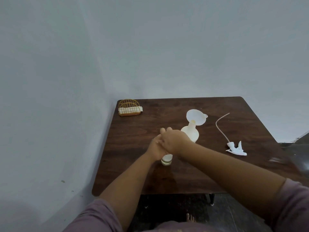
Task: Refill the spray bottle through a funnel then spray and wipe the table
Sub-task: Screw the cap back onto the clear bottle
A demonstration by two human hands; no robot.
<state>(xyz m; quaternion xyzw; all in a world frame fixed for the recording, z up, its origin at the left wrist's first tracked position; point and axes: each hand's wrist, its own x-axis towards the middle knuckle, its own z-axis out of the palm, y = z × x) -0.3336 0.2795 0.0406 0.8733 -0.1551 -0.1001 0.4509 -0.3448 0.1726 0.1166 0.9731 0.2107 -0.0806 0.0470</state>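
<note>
A dark wooden table [217,173] is sitting in a grey-walled corner. Nearest, the left hand [155,148] is gripping a clear water bottle [166,160] while the right hand [173,139] is curling over its top, probably uncapping it for pouring. Just beyond, the white plastic spray bottle [190,133] is standing open beside the white funnel [195,117], its white trigger head with tube [236,148] lying apart to the right, and the gold wire napkin holder [129,108] is waiting at the far corner.
</note>
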